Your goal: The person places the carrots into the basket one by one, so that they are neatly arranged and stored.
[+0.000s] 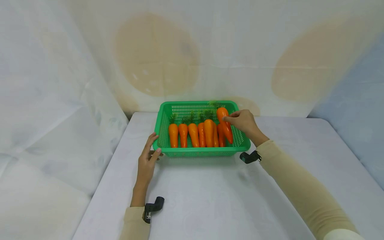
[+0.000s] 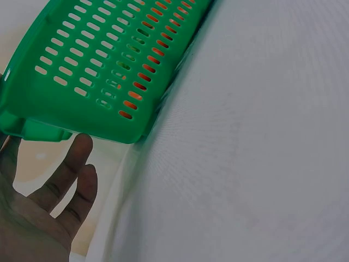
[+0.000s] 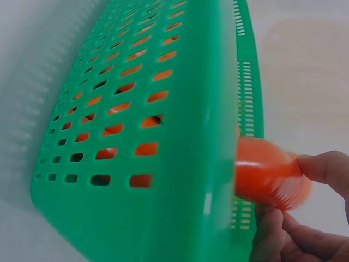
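My right hand [image 1: 244, 121] pinches a glossy orange carrot [image 1: 222, 112] between thumb and fingers. That carrot is tilted over the right part of a green plastic basket [image 1: 198, 149], its thick end up and its tip down inside. In the right wrist view, the fingers hold the carrot [image 3: 267, 172] just beyond the basket rim. Several more carrots [image 1: 173, 135] stand in a row in the basket, green leafy tops toward the back. My left hand [image 1: 147, 163] touches the basket's near left corner, with fingers loosely extended beside the rim in the left wrist view.
The basket sits on a white-covered table [image 1: 192, 196], close to its back edge. Behind rises a pale cloth backdrop [image 1: 234, 50] with tan round patches. White cloth [image 1: 54, 110] hangs at the left and bluish cloth at the right. Each wrist wears a black camera mount [image 1: 153, 207].
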### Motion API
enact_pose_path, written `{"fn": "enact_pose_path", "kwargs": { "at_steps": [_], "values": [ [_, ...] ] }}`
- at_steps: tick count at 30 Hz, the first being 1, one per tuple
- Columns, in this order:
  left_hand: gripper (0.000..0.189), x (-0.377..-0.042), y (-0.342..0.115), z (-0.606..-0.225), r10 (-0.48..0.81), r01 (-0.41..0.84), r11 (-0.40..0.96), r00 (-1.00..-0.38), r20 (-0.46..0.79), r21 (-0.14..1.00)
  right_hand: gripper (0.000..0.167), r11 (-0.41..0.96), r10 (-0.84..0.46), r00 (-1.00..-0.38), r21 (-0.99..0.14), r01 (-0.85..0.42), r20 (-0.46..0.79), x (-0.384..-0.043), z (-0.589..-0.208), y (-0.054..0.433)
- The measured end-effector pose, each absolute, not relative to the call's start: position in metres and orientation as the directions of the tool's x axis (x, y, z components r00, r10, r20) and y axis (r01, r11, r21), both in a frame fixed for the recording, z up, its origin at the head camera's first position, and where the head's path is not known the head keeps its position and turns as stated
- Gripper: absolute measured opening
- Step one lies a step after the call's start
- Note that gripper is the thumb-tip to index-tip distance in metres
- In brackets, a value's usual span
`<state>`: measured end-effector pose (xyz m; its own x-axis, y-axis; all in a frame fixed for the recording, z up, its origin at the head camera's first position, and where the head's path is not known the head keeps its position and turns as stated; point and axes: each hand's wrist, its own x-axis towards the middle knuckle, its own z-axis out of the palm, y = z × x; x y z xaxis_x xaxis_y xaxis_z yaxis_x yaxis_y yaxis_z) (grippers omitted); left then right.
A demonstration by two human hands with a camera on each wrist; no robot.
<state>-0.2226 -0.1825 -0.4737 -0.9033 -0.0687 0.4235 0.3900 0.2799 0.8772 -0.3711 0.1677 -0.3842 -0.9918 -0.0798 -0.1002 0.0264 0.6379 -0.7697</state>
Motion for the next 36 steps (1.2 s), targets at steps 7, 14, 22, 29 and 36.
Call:
{"fn": "enact_pose_path", "kwargs": {
  "at_steps": [7,14,22,29,36],
  "values": [
    [0.049,-0.222,-0.180,-0.473,-0.087,0.380,0.280,-0.905,0.417,0.882,0.051,0.666,-0.091,-0.991,-0.746,0.011,-0.096,-0.371,-0.391,0.160],
    [0.049,-0.222,-0.180,-0.474,-0.088,0.376,0.288,-0.905,0.415,0.881,0.047,0.704,-0.076,-0.991,-0.710,0.025,-0.110,-0.372,-0.401,0.148],
    [0.048,-0.223,-0.182,-0.472,-0.079,0.377,0.291,-0.906,0.415,0.879,0.036,0.732,-0.070,-0.992,-0.681,0.019,-0.102,-0.377,-0.409,0.141],
    [0.049,-0.223,-0.182,-0.472,-0.081,0.380,0.279,-0.906,0.416,0.882,0.053,0.763,-0.078,-0.990,-0.646,0.015,-0.116,-0.381,-0.418,0.138],
    [0.049,-0.224,-0.182,-0.474,-0.078,0.389,0.294,-0.900,0.428,0.873,0.052,0.784,-0.090,-0.988,-0.620,0.008,-0.126,-0.373,-0.423,0.137]
  ]
}}
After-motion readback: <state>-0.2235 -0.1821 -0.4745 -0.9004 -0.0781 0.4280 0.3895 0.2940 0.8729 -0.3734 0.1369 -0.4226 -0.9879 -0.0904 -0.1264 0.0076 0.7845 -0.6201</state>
